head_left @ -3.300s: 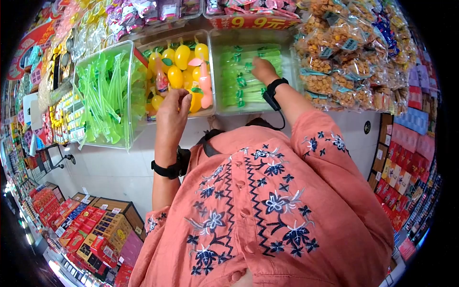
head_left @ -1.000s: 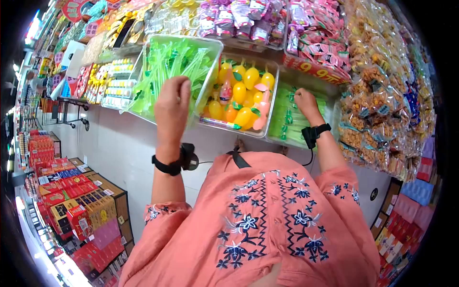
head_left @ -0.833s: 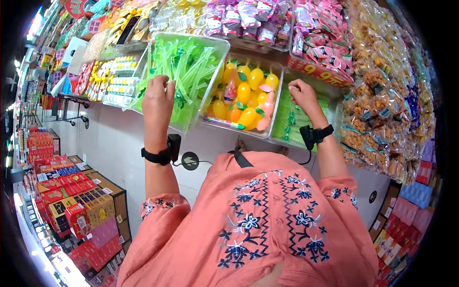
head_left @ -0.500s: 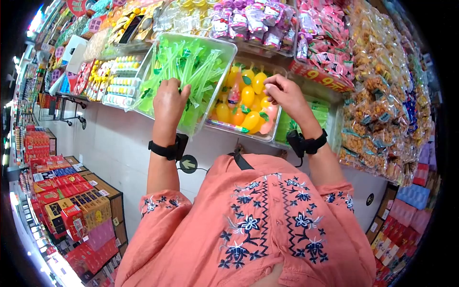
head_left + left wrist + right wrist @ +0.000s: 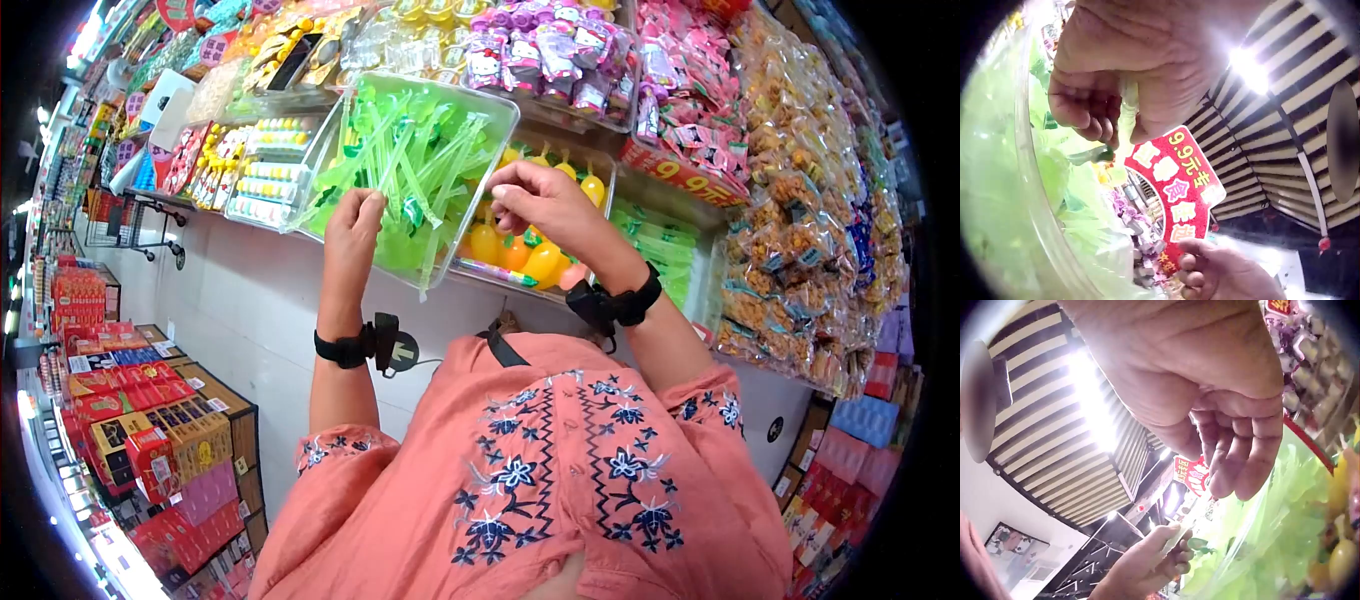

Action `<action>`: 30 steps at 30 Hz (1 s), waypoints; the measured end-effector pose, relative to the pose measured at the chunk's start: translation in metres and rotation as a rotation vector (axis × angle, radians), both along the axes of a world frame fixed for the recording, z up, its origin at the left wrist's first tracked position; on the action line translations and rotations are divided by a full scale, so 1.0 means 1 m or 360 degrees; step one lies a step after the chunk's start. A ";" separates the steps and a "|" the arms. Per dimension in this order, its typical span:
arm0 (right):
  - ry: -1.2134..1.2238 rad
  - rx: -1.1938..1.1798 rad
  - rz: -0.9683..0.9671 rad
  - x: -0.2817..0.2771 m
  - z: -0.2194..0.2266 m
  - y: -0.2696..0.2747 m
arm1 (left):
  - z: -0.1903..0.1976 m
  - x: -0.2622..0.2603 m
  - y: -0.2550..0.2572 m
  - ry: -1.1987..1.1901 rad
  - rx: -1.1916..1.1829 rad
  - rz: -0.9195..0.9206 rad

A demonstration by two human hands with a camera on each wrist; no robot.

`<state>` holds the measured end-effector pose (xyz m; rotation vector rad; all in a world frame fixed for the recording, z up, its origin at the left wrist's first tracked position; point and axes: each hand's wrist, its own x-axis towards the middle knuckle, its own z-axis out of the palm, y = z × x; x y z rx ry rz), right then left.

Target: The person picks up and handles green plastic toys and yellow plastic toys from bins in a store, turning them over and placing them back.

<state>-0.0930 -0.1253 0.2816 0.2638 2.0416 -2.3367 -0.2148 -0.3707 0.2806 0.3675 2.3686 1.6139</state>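
Note:
In the head view my left hand [image 5: 352, 225] is over the near left part of a clear plastic bin [image 5: 508, 125] heaped with long translucent green packets [image 5: 405, 165]. Seen from the left wrist, a narrow pale green packet [image 5: 1127, 115] is pinched between my thumb and curled fingers, with a dark green piece beside its lower end. My right hand [image 5: 545, 210] hovers over the bin of yellow mango-shaped containers [image 5: 485, 243], close to the green bin's right wall. Its fingers bend loosely with nothing between them in the right wrist view.
Right of the mango bin, another bin holds neatly laid green packets [image 5: 655, 250]. Bagged snacks [image 5: 775, 260] fill the right side. Behind are purple packs [image 5: 545, 50] and a red price sign [image 5: 680, 172]. Boxed goods [image 5: 165, 440] stand low at left.
My right hand has left the right bin of laid-out green packets and moved left over the mango bin. My left hand has gone from the mango bin to the heaped green bin.

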 end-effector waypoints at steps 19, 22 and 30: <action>0.0109 -0.0343 -0.0120 0.017 0.023 -0.008 | 0.002 0.091 0.049 -0.0548 0.0368 -0.0738; 0.0053 -0.0259 -0.0109 0.034 0.024 0.006 | -0.003 0.089 0.065 -0.0503 0.0292 -0.0767; -0.0109 -0.0050 -0.0009 0.075 0.021 0.049 | 0.015 0.073 0.135 -0.0318 0.0675 -0.0643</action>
